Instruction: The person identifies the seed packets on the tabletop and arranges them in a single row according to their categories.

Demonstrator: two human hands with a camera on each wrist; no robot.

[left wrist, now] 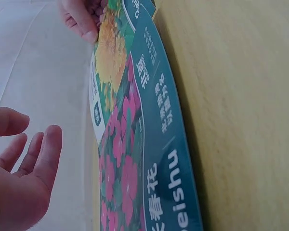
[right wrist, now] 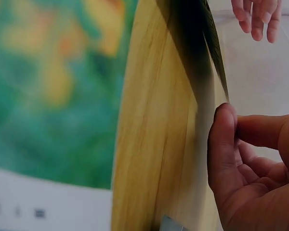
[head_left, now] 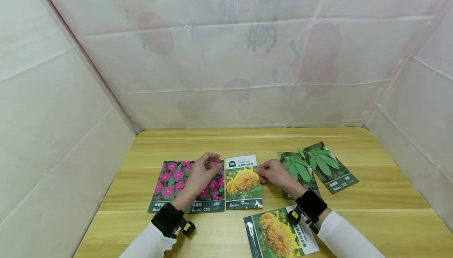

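My right hand [head_left: 277, 174] pinches the right edge of a seed packet with yellow double sunflowers [head_left: 243, 183] between thumb and index finger; in the right wrist view that edge meets the fingertips [right wrist: 225, 115]. Over the pink periwinkle packets is my left hand [head_left: 201, 175], its fingers loosely bent and holding nothing. The left wrist view shows this hand [left wrist: 26, 173] apart from the packets. One periwinkle packet [head_left: 206, 206] lies against the left side of the sunflower packet, partly behind my hand. Another periwinkle packet [head_left: 168, 183] lies farther left.
A second sunflower packet [head_left: 279, 234] lies turned sideways at the front, partly under my right wrist. To the right are two green-leaf packets, one [head_left: 297, 167] partly behind my right hand and another tilted one [head_left: 329, 167]. Pale cloth walls [head_left: 226, 108] enclose the wooden table [head_left: 389, 211].
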